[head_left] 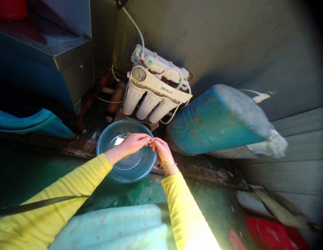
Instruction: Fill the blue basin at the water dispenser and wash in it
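Over the right part of a blue basin (126,176), my left hand (136,143) and my right hand (162,150) meet at the fingertips. Both are closed in a pinch, and whatever lies between the fingers is too small or hidden to name. Water in the basin reflects a bright white patch, and a thin yellowish bit shows near its far side. Yellow sleeves cover both forearms, and a thin band circles my right wrist.
Behind the basin stands a white water filter unit (157,85) with a gauge and tubes. A blue barrel (203,121) is to its right, a metal sink (73,73) at left. Red plastic (275,232) lies lower right on the wet green floor (135,191).
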Demonstrator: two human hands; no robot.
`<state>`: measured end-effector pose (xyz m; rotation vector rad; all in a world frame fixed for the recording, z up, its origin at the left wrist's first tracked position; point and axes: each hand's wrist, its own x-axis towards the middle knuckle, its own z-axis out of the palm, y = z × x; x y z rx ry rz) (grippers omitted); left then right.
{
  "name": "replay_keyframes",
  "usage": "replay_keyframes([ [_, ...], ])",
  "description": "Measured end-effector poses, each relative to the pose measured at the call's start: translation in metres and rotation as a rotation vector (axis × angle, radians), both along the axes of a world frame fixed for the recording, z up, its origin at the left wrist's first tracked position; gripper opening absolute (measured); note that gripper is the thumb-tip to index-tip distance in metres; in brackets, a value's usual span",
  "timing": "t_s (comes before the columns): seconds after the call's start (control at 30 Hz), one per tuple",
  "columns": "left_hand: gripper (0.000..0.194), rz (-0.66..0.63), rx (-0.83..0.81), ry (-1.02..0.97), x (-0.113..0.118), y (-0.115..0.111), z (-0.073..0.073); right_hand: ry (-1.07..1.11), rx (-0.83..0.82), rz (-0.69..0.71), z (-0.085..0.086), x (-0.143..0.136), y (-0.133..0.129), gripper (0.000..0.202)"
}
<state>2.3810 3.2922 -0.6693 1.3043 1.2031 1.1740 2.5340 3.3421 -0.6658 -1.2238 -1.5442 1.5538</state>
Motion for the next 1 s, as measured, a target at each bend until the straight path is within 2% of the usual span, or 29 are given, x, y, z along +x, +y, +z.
replay_keyframes([
  [0.13,0.032,0.072,-0.153,-0.274,-0.0028,0.0018,-0.0002,0.011,0.012,-0.007,0.0002,-0.0006,0.0012,0.012],
  [0.27,0.040,-0.011,-0.401,-0.632,-0.0055,0.0033,-0.0013,0.020,0.024,0.011,0.0010,0.0002,0.0011,0.011],
  [0.4,0.035,-0.085,-0.525,-0.834,-0.0088,0.0063,-0.0037,0.030,0.041,0.053,0.0033,0.0006,0.0000,0.013],
  [0.5,0.034,-0.106,-0.553,-0.874,-0.0100,0.0069,-0.0048,0.034,0.028,0.063,0.0055,0.0007,-0.0014,0.015],
  [0.67,0.036,-0.053,-0.529,-0.788,-0.0084,0.0061,-0.0038,0.119,-0.031,0.084,0.0057,-0.0003,-0.0025,0.027],
  [0.77,0.038,-0.047,-0.497,-0.742,-0.0067,0.0061,-0.0046,0.063,-0.024,0.054,0.0035,-0.0015,-0.0018,0.035],
  [1.0,0.038,-0.109,-0.496,-0.769,-0.0100,0.0059,-0.0065,-0.005,0.088,0.118,0.0023,0.0023,-0.0011,0.027],
])
